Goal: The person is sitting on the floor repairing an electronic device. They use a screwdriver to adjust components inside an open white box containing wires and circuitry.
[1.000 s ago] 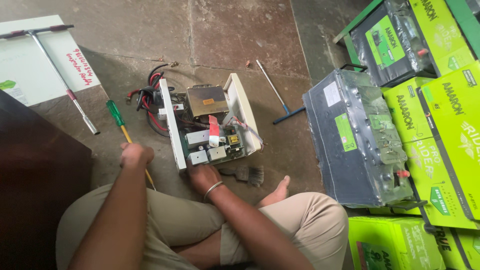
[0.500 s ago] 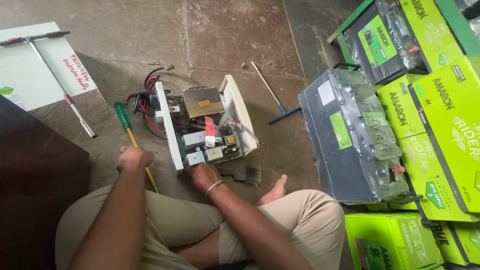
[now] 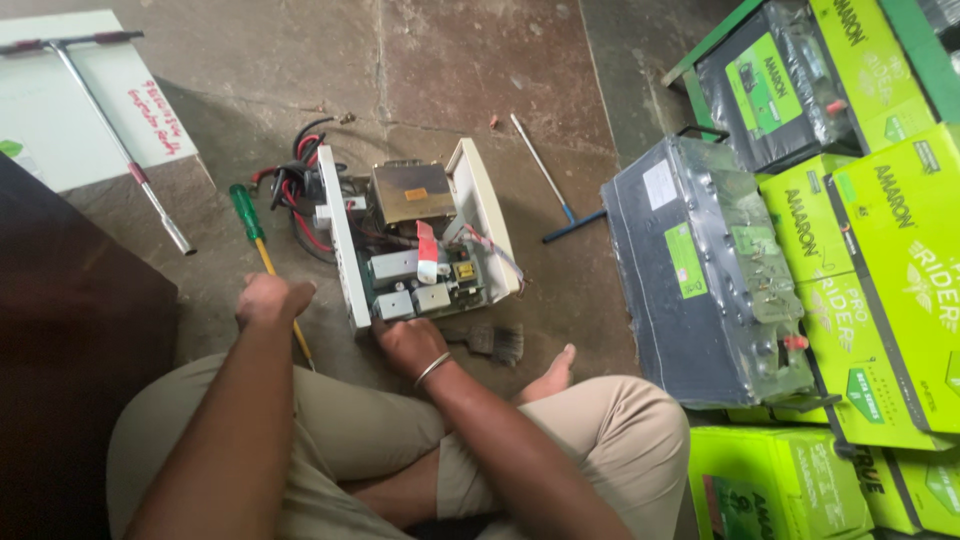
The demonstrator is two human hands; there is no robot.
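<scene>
At the far left a white board (image 3: pixel 60 110) lies on the stone floor (image 3: pixel 450 70), with a long T-handled wrench (image 3: pixel 115 135) resting across it and running off onto the floor. A dark slab (image 3: pixel 70 340) fills the near left.

Next comes a screwdriver (image 3: pixel 262 255) with a green handle and yellow shaft, lying at a slant with the handle at the far end. The left hand (image 3: pixel 268 298) is curled into a loose fist over the lower part of its shaft; the fingers are folded under, and I cannot tell whether they truly grip it.

Just right of that sits the opened electronic unit (image 3: pixel 415 235), a white casing lying with its insides exposed: a metal-cased transformer, small boards and a bundle of red and black wires (image 3: pixel 300 190) spilling out on its far left side. The right hand (image 3: pixel 405 340), a metal bangle at the wrist, rests against the unit's near edge, fingers bent and touching the casing's lower corner.

A small dark brush (image 3: pixel 495 342) lies just right of that hand, near a bare foot (image 3: pixel 550 375). Farther off, a slim blue-handled T-tool (image 3: pixel 550 190) lies on the floor. A large grey battery (image 3: pixel 710 270) and green battery boxes (image 3: pixel 880 240) crowd the right side.
</scene>
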